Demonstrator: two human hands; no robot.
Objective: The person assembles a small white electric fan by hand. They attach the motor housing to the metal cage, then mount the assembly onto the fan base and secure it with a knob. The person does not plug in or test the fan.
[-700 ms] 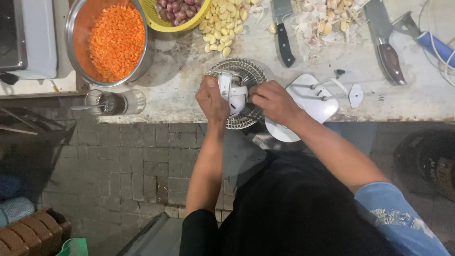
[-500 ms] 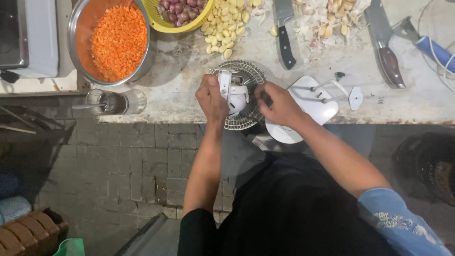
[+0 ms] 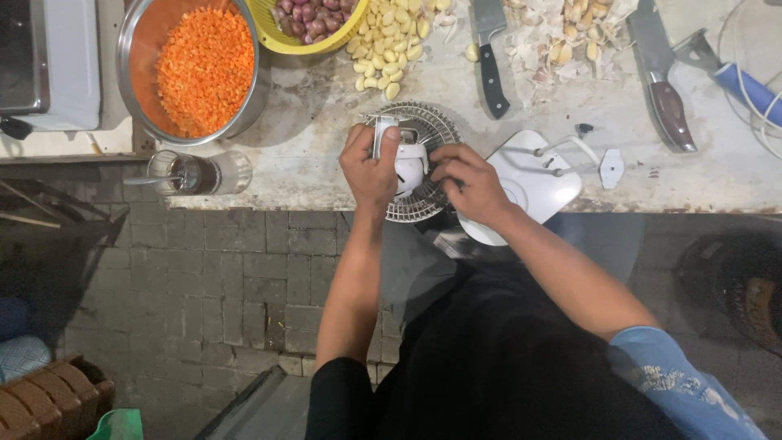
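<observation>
A small fan with a round wire grille and a white body lies at the front edge of the worn counter. My left hand grips its left side, thumb on a grey metal clip. My right hand holds the right side of the grille, fingers curled against the wires. The fan's white base sticks out to the right of my right hand.
A steel bowl of chopped carrot sits back left beside a yellow basket of shallots. Peeled garlic cloves, a black-handled knife, a cleaver and a glass lie around.
My right hand has slid slightly left along the grille, closer to the fan's white body. The left hand keeps its grip in the same place.
</observation>
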